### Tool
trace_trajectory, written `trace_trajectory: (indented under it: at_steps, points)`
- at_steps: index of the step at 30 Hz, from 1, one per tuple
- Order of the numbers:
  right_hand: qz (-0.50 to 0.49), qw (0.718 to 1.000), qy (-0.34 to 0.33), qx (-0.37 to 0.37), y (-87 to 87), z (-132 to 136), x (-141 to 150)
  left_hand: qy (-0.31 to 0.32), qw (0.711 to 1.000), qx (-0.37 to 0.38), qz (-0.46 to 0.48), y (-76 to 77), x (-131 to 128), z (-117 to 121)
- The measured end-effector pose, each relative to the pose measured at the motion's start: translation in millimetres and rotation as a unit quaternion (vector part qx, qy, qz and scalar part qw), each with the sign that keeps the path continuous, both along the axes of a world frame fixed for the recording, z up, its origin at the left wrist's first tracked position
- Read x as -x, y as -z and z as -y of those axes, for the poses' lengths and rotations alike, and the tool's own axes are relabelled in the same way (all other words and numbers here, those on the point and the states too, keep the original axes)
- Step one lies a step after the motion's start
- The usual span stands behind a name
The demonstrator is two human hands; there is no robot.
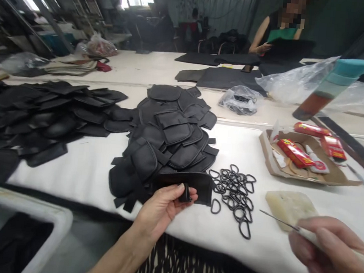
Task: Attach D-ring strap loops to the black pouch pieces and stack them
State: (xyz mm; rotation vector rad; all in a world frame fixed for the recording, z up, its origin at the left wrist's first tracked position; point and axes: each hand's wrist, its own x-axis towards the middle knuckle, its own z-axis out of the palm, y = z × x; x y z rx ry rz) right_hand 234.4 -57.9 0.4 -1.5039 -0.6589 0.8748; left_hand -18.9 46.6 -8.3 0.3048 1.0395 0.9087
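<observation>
My left hand [168,203] pinches the folded strap end of a black fabric piece [201,187] at the table's front; whether a ring sits in the fold I cannot make out. My right hand [331,251] grips an awl [278,218] with a pale handle, its thin metal point aimed left. Between the hands lies a loose heap of black D-rings [236,188]. A yellowish wax-like block [289,203] rests just behind the awl. Behind my left hand is a pile of black padded pieces with straps [173,127].
Another heap of black pieces [50,112] covers the left. A cardboard tray [312,179] with red boxes and a small white tube stands at right, a teal-lidded bottle [335,88] behind it. A white bin [62,224] is at lower left. Across the table a person [278,34] handles black sheets.
</observation>
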Motion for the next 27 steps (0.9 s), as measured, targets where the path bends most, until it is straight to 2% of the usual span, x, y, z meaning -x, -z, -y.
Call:
trace_trajectory:
  at_steps: [4,6,9,14,27]
  points:
    - [-0.092,0.987,-0.134,0.008,-6.6,-27,54,0.012,1.000,-0.001,0.025,1.1,4,2]
    - [-0.101,0.982,-0.160,-0.008,-5.3,-39,76,0.022,0.999,-0.009,0.039,1.6,5,2]
    - [-0.100,0.977,-0.188,-0.021,3.9,-52,94,0.043,0.997,-0.021,0.053,2.7,7,1]
    - [-0.100,0.974,-0.200,-0.029,15.7,-61,103,0.063,0.995,-0.047,0.063,5.2,9,1]
    - [-0.085,0.974,-0.209,-0.024,18.9,-66,114,0.063,0.993,-0.062,0.076,8.5,9,4]
